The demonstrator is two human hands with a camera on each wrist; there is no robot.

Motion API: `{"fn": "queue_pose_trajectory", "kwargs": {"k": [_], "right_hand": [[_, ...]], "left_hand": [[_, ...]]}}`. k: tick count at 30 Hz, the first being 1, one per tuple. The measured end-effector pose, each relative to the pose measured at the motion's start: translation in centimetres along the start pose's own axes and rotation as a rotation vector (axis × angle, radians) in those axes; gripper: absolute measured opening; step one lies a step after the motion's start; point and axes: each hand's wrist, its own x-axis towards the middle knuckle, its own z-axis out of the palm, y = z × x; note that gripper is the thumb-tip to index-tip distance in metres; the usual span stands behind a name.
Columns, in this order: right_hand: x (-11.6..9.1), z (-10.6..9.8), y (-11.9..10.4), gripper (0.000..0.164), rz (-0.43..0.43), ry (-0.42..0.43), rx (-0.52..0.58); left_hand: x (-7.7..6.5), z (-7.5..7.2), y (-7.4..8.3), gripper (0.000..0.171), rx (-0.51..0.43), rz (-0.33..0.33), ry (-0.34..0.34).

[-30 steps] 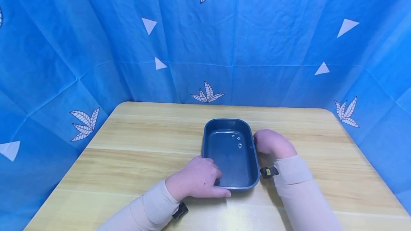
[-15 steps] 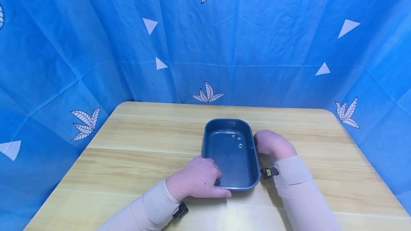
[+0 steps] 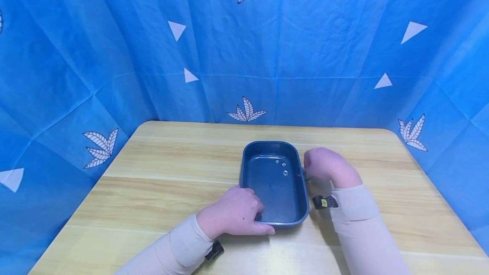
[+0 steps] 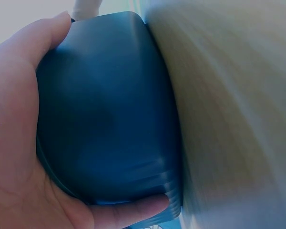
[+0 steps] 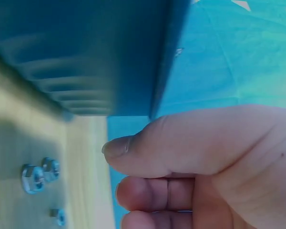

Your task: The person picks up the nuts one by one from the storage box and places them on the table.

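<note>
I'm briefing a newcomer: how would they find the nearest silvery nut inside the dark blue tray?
On the pale wood-grain table sits a dark blue, round-cornered tray. Inside, toward its far right, lie three silvery metal nuts. The nearest nut looks larger than the other two.

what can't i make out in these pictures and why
Left hand, left wrist view: some fingers, hidden behind the tray.
Right hand, right wrist view: whether it holds anything, since the thumb blocks the view.
The tray, right wrist view: cut off by the top and left edges.
Nuts inside the tray, head view: threads too small.
Yellow label, head view: too small to read.
</note>
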Motion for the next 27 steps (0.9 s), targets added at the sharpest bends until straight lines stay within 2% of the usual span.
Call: {"fn": "queue_pose_trajectory", "kwargs": {"k": [4, 11, 27], "right_hand": [[-0.4, -0.7, -0.4, 0.011, 0.002, 0.036, 0.001], [-1.2, -1.5, -1.3, 0.006, -0.052, 0.129, -0.032], [-1.9, -2.0, -3.4, 0.008, -0.109, 0.225, -0.077]], "left_hand": [[0.0, 0.0, 0.0, 0.06, 0.001, 0.002, 0.006], [0.0, 0.0, 0.0, 0.059, 0.007, 0.006, 0.016], [0.0, 0.0, 0.0, 0.058, 0.016, 0.019, 0.034]]}}
